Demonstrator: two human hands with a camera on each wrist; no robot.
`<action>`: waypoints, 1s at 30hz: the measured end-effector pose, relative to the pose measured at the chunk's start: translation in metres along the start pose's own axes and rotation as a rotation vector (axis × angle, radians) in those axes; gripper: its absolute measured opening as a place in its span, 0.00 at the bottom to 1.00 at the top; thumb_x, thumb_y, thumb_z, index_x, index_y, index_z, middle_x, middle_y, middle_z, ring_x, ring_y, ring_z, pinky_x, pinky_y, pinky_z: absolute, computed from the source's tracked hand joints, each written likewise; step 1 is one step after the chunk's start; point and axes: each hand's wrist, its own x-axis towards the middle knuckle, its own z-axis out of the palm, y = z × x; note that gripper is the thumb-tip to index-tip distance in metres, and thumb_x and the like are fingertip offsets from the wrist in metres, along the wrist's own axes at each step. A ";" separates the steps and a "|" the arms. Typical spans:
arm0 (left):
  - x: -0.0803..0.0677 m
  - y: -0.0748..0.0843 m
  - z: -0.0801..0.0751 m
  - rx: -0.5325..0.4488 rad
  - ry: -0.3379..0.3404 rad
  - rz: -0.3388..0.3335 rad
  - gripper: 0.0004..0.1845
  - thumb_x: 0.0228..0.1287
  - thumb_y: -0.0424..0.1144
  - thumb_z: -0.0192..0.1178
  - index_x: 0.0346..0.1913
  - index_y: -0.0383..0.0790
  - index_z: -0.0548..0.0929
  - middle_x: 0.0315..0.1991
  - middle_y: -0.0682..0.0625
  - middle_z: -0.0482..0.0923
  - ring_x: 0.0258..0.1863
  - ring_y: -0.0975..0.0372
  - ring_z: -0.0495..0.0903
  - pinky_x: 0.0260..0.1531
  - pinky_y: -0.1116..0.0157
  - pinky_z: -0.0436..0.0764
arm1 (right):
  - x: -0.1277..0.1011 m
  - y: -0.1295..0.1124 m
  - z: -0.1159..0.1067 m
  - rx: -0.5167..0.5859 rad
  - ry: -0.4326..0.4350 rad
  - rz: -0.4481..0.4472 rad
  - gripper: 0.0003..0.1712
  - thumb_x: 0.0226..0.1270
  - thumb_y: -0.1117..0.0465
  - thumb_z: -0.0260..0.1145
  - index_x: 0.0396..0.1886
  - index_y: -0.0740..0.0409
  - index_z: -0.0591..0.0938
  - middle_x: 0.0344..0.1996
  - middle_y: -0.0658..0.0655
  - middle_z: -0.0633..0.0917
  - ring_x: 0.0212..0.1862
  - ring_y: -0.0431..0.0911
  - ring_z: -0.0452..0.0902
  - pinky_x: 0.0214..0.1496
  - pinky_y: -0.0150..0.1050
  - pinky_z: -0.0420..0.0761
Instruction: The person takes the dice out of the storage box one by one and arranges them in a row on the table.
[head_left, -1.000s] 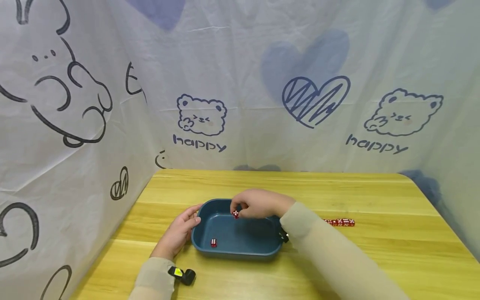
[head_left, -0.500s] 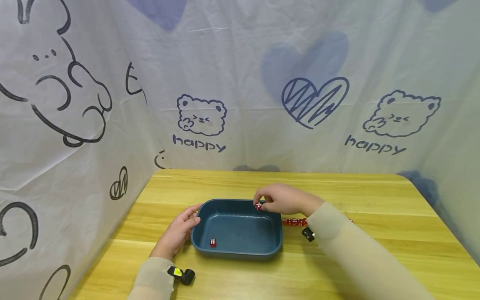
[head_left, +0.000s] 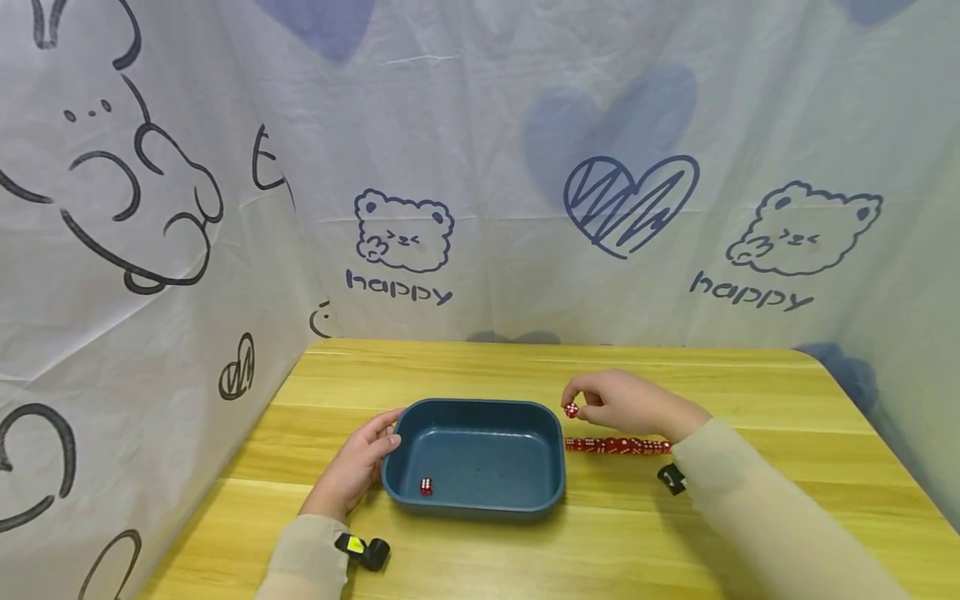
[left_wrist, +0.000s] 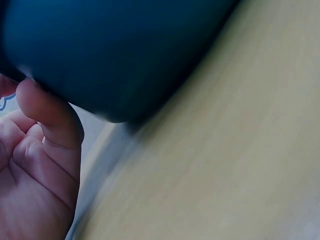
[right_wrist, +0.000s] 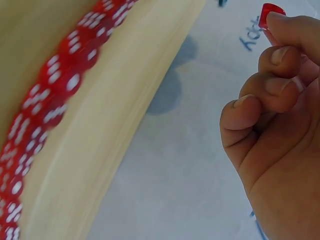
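My right hand point(head_left: 626, 404) pinches a red die point(head_left: 572, 410) with white dots between thumb and index finger, above the table just right of the blue plastic box point(head_left: 474, 506). In the right wrist view part of that die point(right_wrist: 272, 11) shows at the fingertips, with the other fingers curled in. Below the hand lies a row of red dice point(head_left: 618, 446), reaching toward the box's right side. Another red die point(head_left: 427, 486) rests inside the box, near its front left corner. My left hand point(head_left: 358, 467) holds the box's left rim, thumb at the edge, fingers along the outside.
The wooden table point(head_left: 480, 558) carries the box and dice. White printed cloth point(head_left: 495, 167) hangs behind it and along the sides. Small black wrist cameras are strapped to both sleeves; the left camera point(head_left: 375, 553) sits close to the table in front of the box.
My right hand has moved right, from over the box to beyond its right rim, carrying the die. More of the dice row now shows. My left hand and the box have stayed put.
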 end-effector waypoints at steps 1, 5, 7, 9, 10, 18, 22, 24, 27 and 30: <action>0.000 0.000 0.000 -0.001 0.003 -0.001 0.28 0.77 0.33 0.51 0.76 0.34 0.62 0.56 0.34 0.72 0.45 0.58 0.80 0.43 0.66 0.84 | -0.003 0.004 0.000 -0.002 0.003 0.010 0.10 0.73 0.60 0.65 0.50 0.42 0.84 0.28 0.43 0.79 0.28 0.41 0.72 0.33 0.38 0.76; -0.001 -0.001 0.000 0.000 0.008 0.001 0.28 0.77 0.32 0.51 0.76 0.34 0.62 0.55 0.35 0.72 0.44 0.59 0.80 0.42 0.66 0.84 | -0.012 0.015 0.002 0.001 0.014 0.045 0.11 0.72 0.60 0.65 0.50 0.42 0.84 0.24 0.45 0.77 0.27 0.41 0.71 0.32 0.38 0.75; -0.001 -0.001 0.000 -0.001 0.003 0.004 0.28 0.77 0.32 0.52 0.76 0.33 0.62 0.54 0.36 0.72 0.44 0.59 0.80 0.41 0.65 0.84 | -0.017 0.020 0.003 0.004 0.018 0.055 0.11 0.71 0.61 0.66 0.49 0.43 0.84 0.24 0.45 0.77 0.27 0.42 0.71 0.31 0.38 0.74; -0.001 -0.001 0.001 -0.007 -0.008 0.007 0.29 0.77 0.33 0.52 0.76 0.33 0.61 0.55 0.36 0.72 0.44 0.59 0.80 0.42 0.65 0.84 | -0.023 0.026 0.004 0.009 0.029 0.067 0.11 0.71 0.61 0.66 0.49 0.44 0.85 0.23 0.45 0.76 0.26 0.42 0.69 0.31 0.38 0.73; -0.001 -0.001 0.000 -0.009 -0.015 0.008 0.29 0.77 0.33 0.52 0.76 0.33 0.61 0.55 0.36 0.72 0.45 0.59 0.81 0.42 0.65 0.84 | -0.027 0.028 0.004 0.013 0.036 0.073 0.11 0.71 0.62 0.66 0.49 0.45 0.85 0.23 0.46 0.75 0.26 0.42 0.69 0.30 0.38 0.72; 0.000 -0.001 0.001 -0.021 -0.025 0.012 0.30 0.77 0.33 0.52 0.77 0.31 0.59 0.53 0.38 0.74 0.44 0.59 0.81 0.41 0.65 0.84 | -0.060 0.058 0.008 0.068 0.100 0.131 0.11 0.72 0.63 0.64 0.51 0.49 0.84 0.21 0.47 0.73 0.22 0.41 0.66 0.28 0.38 0.71; 0.000 0.000 0.001 -0.020 -0.020 0.006 0.30 0.77 0.33 0.52 0.77 0.32 0.60 0.54 0.39 0.74 0.44 0.60 0.81 0.42 0.65 0.84 | -0.078 0.077 0.008 0.080 0.134 0.189 0.11 0.73 0.63 0.62 0.52 0.51 0.83 0.21 0.48 0.73 0.22 0.41 0.66 0.26 0.37 0.71; 0.000 0.000 0.001 -0.018 -0.015 0.001 0.29 0.77 0.33 0.52 0.76 0.33 0.61 0.55 0.38 0.74 0.44 0.59 0.81 0.42 0.66 0.84 | -0.087 0.086 0.008 0.073 0.149 0.216 0.12 0.72 0.64 0.62 0.52 0.51 0.83 0.22 0.48 0.73 0.22 0.41 0.66 0.26 0.37 0.71; 0.000 0.000 0.001 -0.023 -0.012 -0.004 0.29 0.77 0.33 0.52 0.76 0.34 0.61 0.57 0.36 0.73 0.45 0.59 0.81 0.42 0.65 0.84 | -0.098 0.099 0.008 0.052 0.167 0.233 0.13 0.72 0.64 0.63 0.53 0.52 0.83 0.23 0.48 0.73 0.24 0.41 0.66 0.27 0.36 0.69; 0.000 0.000 0.000 -0.029 -0.015 -0.005 0.29 0.77 0.32 0.52 0.76 0.33 0.61 0.58 0.34 0.72 0.45 0.58 0.81 0.42 0.65 0.84 | -0.109 0.111 0.008 0.046 0.175 0.272 0.13 0.71 0.65 0.63 0.53 0.53 0.83 0.24 0.48 0.73 0.25 0.42 0.67 0.27 0.36 0.69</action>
